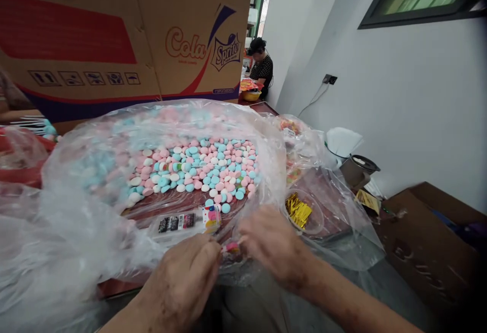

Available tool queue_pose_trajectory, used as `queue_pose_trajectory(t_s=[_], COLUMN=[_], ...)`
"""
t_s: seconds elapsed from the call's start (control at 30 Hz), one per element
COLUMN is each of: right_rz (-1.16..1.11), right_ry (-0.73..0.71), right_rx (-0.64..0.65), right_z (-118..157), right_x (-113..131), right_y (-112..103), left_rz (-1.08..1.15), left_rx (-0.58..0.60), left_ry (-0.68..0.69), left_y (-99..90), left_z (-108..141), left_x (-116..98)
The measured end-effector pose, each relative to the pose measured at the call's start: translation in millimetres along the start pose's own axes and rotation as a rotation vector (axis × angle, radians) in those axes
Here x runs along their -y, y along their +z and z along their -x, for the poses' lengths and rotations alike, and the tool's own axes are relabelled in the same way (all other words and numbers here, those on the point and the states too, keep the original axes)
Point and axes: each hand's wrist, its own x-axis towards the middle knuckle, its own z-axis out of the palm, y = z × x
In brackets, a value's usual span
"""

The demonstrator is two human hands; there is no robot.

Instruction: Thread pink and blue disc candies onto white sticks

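Observation:
My left hand [190, 274] is closed with its fingers curled, at the near edge of the table. My right hand [271, 241] pinches just to its right, slightly blurred. Between the two shows a small clear packet with something pink in it [231, 247]; both hands grip its ends, and the fingers hide the rest. Just beyond lie small printed packets [177, 222], dark and pink, and a colourful dotted one [211, 219]. Behind them, pink, blue and white round candies [213, 173] spill from a large clear plastic bag [274, 155].
Gold twist ties [299, 210] fill a round clear tub [317, 216] on the right. A tall cardboard carton [152, 76] stands at the back. A brown box [426, 241] is at far right, near a dark pot [355, 170]. Another person [262, 69] sits in the background.

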Motion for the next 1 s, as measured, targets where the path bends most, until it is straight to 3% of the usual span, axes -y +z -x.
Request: queue_pose_trajectory(t_s=[0.07, 0.1, 0.2, 0.27, 0.33, 0.47, 0.73, 1.0], right_rz=[0.111, 0.210, 0.374, 0.399, 0.441, 0.509, 0.566, 0.638], right_ry=[0.119, 0.196, 0.333, 0.350, 0.357, 0.374, 0.393, 0.369], right_rx=[-0.115, -0.094, 0.225, 0.410, 0.504, 0.539, 0.516, 0.584], right_z=[13.4, 22.2, 52.2, 69.9, 82.1, 89.0, 82.2, 80.9], right_x=[-31.0, -48.7, -96.5, -116.2, -125.9, -130.3, -131.2, -129.7], right_y=[-19.7, -28.9, -44.2, -40.5, -29.2, -12.2, -32.4, -25.5], left_rz=[0.095, 0.158, 0.355, 0.473, 0.556, 0.624, 0.684, 0.720], left_rx=[0.045, 0.069, 0.098, 0.076, 0.053, 0.050, 0.063, 0.069], left_ry=[-0.207, -0.333, -0.643, -0.738, -0.784, -0.862, -0.919, -0.959], left_y=[-7.7, -12.4, -22.7, -23.7, -21.5, -18.0, -16.6, -15.9], left_z=[-1.1, -1.1, 0.5, 1.2, 0.2, -5.6, -4.2, -3.5], left_x=[1.1, 1.5, 2.8, 3.3, 2.7, -1.2, 2.0, -1.2])
